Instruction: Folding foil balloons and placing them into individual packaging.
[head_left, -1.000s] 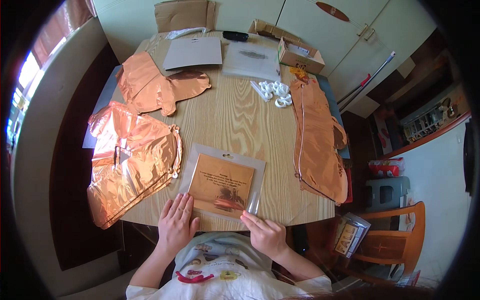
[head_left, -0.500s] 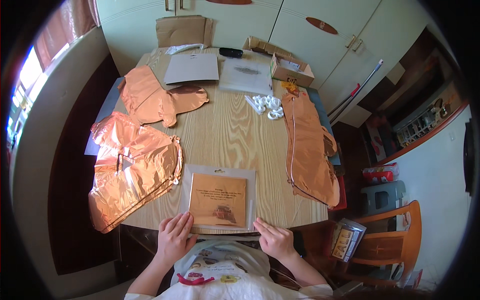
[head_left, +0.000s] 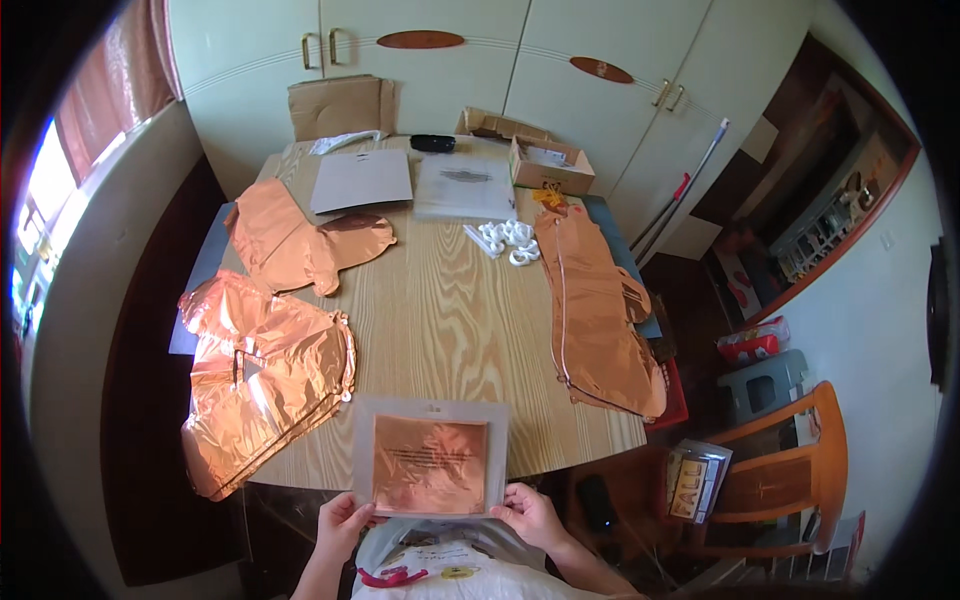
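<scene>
A clear plastic packet holding a folded copper-coloured foil balloon (head_left: 430,465) is raised at the table's near edge, its top tilted away from me. My left hand (head_left: 345,522) pinches its lower left corner, thumb in front. My right hand (head_left: 528,515) grips its lower right corner in the same way. Left of it lies a flat, crinkled foil balloon (head_left: 275,370), with a second foil balloon (head_left: 285,240) beyond. Along the table's right side stretches a third foil balloon (head_left: 595,310).
On the wooden table (head_left: 450,330) are white ribbon rolls (head_left: 515,240), a grey card (head_left: 362,182), a clear plastic sleeve (head_left: 465,188), a black object (head_left: 433,143) and an open cardboard box (head_left: 550,165). A wooden chair (head_left: 770,470) stands at right, carrying a packaged item (head_left: 695,482).
Both hands have taken hold of the packet's lower corners, lifting and tilting it toward me past the table edge. The whole view has shifted, with more of the cupboards showing.
</scene>
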